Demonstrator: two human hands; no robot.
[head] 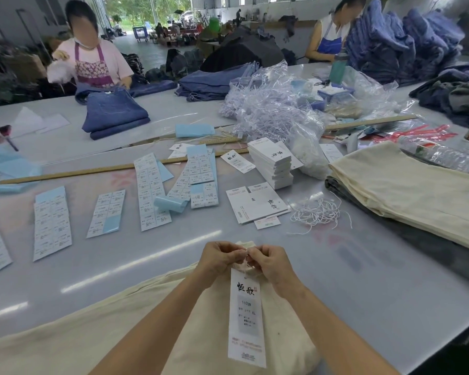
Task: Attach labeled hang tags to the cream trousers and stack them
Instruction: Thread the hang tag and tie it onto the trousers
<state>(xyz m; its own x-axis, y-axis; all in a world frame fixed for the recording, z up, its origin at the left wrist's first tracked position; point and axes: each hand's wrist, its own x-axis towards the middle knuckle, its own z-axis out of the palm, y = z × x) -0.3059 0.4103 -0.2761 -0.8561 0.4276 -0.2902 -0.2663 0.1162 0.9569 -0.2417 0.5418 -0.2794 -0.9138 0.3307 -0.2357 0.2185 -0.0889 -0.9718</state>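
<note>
Cream trousers (98, 334), soft cloth, hands (246, 259) pinching apparently thin string, rectangular paper hang tag (246, 315)

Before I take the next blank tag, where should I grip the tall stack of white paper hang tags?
Pinch the top tag of the white stack by its near short edge, coming from above: the tags lie flat, and that corner overhangs slightly.
</note>
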